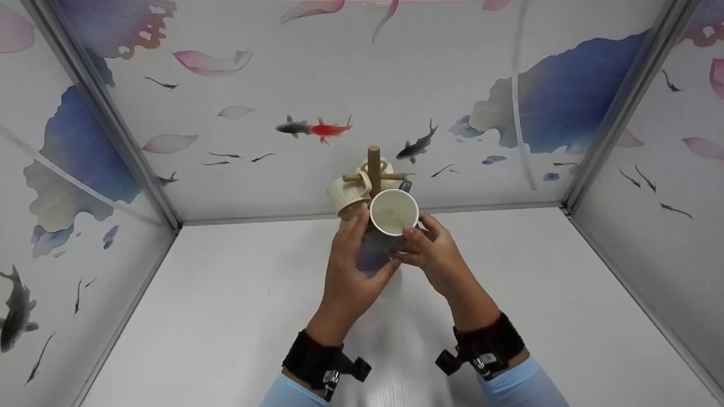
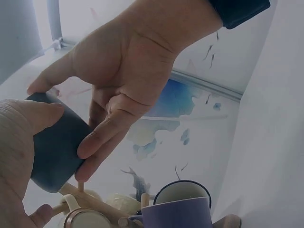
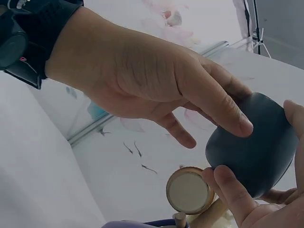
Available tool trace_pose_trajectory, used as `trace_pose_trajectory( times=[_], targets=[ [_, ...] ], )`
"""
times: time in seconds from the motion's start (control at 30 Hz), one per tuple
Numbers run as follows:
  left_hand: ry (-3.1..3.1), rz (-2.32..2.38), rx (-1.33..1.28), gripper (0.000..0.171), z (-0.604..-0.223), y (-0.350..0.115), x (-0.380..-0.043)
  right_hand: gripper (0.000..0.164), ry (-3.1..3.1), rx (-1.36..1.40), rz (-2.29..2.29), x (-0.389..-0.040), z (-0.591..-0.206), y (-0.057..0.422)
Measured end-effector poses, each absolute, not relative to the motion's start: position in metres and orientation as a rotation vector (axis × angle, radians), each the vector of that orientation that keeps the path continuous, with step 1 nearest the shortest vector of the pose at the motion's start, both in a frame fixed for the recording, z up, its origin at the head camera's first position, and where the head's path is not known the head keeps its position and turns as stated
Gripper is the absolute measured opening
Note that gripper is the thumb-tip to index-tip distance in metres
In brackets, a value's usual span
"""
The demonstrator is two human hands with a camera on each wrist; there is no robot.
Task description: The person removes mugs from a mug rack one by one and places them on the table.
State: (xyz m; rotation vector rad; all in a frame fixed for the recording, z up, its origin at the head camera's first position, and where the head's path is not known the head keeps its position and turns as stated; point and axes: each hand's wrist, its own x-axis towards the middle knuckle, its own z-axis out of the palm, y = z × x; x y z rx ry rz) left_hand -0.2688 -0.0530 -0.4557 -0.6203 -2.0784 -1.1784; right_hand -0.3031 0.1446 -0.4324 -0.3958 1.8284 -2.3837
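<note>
Both hands hold a dark blue-grey mug (image 1: 394,212), pale inside, at the upper part of a wooden mug tree (image 1: 374,164). Its opening faces the head camera, and its handle (image 1: 405,185) is close to a peg. My left hand (image 1: 350,271) has fingers along the left side, one fingertip also near the cream mug. My right hand (image 1: 441,257) holds the right side with thumb and fingers. In the wrist views the smooth dark outside (image 2: 61,142) shows between the hands. A purple mug (image 2: 178,213) hangs lower on the tree, largely covered in the head view.
A ribbed cream mug (image 1: 348,195) hangs at the tree's left, and another cream mug (image 1: 386,168) behind the pole. The tree stands on a white table (image 1: 226,316), close to the back wall (image 1: 271,181) printed with fish and petals. Side walls rise left and right.
</note>
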Motion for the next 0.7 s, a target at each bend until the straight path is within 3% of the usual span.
trace_pose_trajectory(
  times=[0.27, 0.47, 0.7],
  targets=[
    [-2.048, -1.128, -0.543, 0.107, -0.460, -0.046, -0.262, 0.135, 1.839, -0.383, -2.319, -0.290, -0.426, 0.137],
    [-2.011, -1.109, -0.521, 0.117, -0.453, -0.039, -0.253, 0.137, 1.893, -0.435, -2.235, -0.282, -0.417, 0.139],
    [-1.942, -1.085, -0.475, 0.109, -0.449, -0.037, -0.249, 0.128, 1.911, -0.488, -2.177, -0.280, -0.414, 0.143]
  ],
)
